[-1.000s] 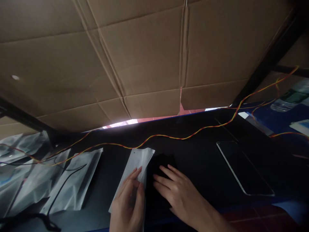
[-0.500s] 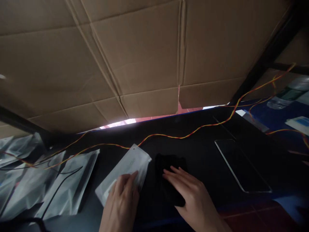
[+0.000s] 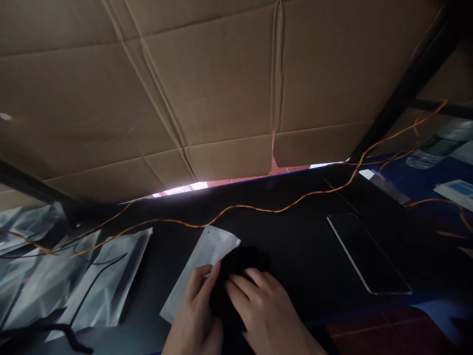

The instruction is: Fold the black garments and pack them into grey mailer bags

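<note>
A black, soft-looking folded cloth item (image 3: 242,259) lies between my hands, overlapping the right side of a translucent zip bag (image 3: 207,249) with faint print; its exact kind is too dark to make out. My left hand (image 3: 201,301) is closed at the cloth's left edge, thumb and fingers bent around it, with the bag beneath. On the cloth's right side my right hand (image 3: 258,301) has its fingers curled in and gripping the fabric. The lower part of the cloth is hidden by both hands.
Several translucent zip bags (image 3: 107,281) lie at the left, with a black cable (image 3: 84,301) across them. A red-yellow twisted wire (image 3: 254,209) crosses the black table. A phone (image 3: 369,256) lies at right, a plastic bottle (image 3: 436,148) beyond. Cardboard (image 3: 221,98) walls the back.
The black cloth has moved left onto the bag's edge, along with my right hand. My left hand has shifted from the bag to the cloth. The bag has turned slightly.
</note>
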Motion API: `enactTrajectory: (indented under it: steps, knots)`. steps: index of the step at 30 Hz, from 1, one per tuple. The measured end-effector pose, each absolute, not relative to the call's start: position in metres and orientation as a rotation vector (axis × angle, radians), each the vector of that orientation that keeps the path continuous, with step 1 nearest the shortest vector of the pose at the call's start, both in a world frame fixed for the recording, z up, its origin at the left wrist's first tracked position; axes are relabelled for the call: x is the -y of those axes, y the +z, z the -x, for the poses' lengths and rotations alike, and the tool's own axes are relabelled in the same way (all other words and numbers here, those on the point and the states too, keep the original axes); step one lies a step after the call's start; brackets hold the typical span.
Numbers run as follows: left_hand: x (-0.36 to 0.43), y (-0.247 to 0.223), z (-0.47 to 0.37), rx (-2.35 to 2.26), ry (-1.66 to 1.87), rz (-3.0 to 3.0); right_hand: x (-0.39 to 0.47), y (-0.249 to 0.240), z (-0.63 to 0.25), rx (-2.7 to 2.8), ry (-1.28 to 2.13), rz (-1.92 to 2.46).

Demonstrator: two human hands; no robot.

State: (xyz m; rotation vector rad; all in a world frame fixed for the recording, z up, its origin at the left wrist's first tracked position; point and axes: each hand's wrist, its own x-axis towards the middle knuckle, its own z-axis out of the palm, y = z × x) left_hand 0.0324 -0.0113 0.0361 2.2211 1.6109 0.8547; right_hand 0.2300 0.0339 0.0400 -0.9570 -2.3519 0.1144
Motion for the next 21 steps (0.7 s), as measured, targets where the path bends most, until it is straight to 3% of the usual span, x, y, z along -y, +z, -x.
enactTrajectory:
  steps: [4,12,18,21]
  knots:
    - [0.019,0.053,-0.029,-1.602,0.891,-2.138,-0.033,0.048,-0.221,2.550,0.015,1.072]
    - [0.016,0.065,-0.022,-1.585,0.839,-2.122,-0.042,0.049,-0.226,2.767,0.159,0.502]
    - [0.021,0.069,-0.027,-1.463,0.797,-2.143,-0.042,0.046,-0.221,2.741,0.529,1.015]
    - [0.024,0.062,-0.019,-1.493,0.776,-2.128,-0.044,0.047,-0.221,2.726,0.614,1.038]
